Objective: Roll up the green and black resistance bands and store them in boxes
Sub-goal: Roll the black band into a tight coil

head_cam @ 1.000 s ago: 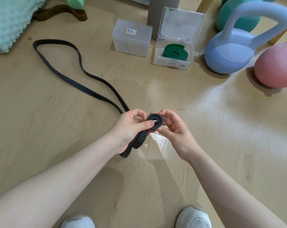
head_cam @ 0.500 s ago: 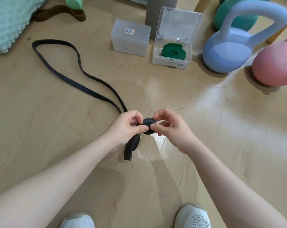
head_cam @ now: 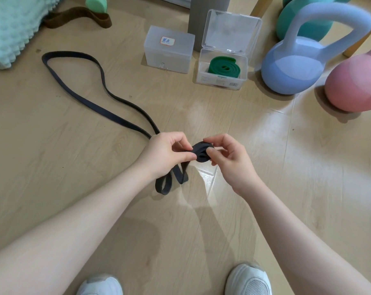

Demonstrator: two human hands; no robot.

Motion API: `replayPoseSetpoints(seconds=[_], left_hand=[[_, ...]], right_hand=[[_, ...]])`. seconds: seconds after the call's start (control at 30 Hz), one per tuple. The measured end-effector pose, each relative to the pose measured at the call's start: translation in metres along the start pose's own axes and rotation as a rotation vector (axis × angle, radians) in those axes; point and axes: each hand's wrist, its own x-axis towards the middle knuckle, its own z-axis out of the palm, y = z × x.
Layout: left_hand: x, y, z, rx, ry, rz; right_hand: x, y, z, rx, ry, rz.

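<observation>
My left hand (head_cam: 165, 155) and right hand (head_cam: 227, 158) both pinch the small rolled coil of the long flat black rubber resistance band (head_cam: 200, 153) above the floor; its loose length trails far left. The rolled green rubber band (head_cam: 224, 68) sits inside the open clear plastic box (head_cam: 220, 80), far right.

Lighting bright, soft daylight; white glare patches on the glossy floor (head_cam: 265, 133); faint shadows beneath the arms; wide-angle bowing at edges; slight blur at the top corners.
</observation>
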Motion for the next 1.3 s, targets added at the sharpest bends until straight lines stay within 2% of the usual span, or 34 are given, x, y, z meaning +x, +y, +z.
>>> replayPoseSetpoints(seconds=[0.1, 0.23, 0.33, 0.4, 0.5, 0.6, 0.77, 0.9, 1.07, 1.17, 1.3], left_hand=[[0.003, 0.003, -0.001, -0.135, 0.001, -0.054], [-0.002, 0.002, 0.007, -0.486, 0.085, -0.196], [-0.007, 0.001, 0.014, -0.593, 0.154, -0.173], [-0.007, 0.0, 0.013, -0.594, 0.153, -0.125], [-0.006, 0.0, 0.005, -0.433, 0.026, -0.028], [-0.005, 0.0, 0.004, -0.374, -0.028, -0.029], [-0.005, -0.003, 0.006, -0.435, 0.016, -0.1], [-0.009, -0.001, 0.011, -0.562, 0.125, -0.16], [-0.013, 0.002, 0.017, -0.757, 0.169, -0.238], [-0.012, 0.001, 0.021, -0.713, 0.239, -0.205], [-0.01, -0.003, 0.024, -0.619, 0.238, -0.121]], right_hand=[[0.002, -0.005, 0.002, -0.029, 0.045, -0.046], [-0.003, -0.004, 0.013, 0.168, 0.085, -0.018], [-0.004, -0.005, 0.015, 0.279, 0.081, -0.018], [-0.003, -0.006, 0.015, 0.329, 0.083, -0.014], [-0.003, -0.004, 0.011, 0.441, 0.094, 0.028], [-0.004, -0.004, 0.006, 0.449, 0.085, 0.054], [-0.006, -0.004, 0.007, 0.441, 0.05, 0.093], [-0.007, -0.004, 0.011, 0.551, 0.048, 0.124], [-0.009, -0.004, 0.021, 0.694, 0.088, 0.164], [-0.009, -0.003, 0.027, 0.795, 0.105, 0.199], [-0.012, 0.002, 0.031, 0.884, 0.104, 0.232]])
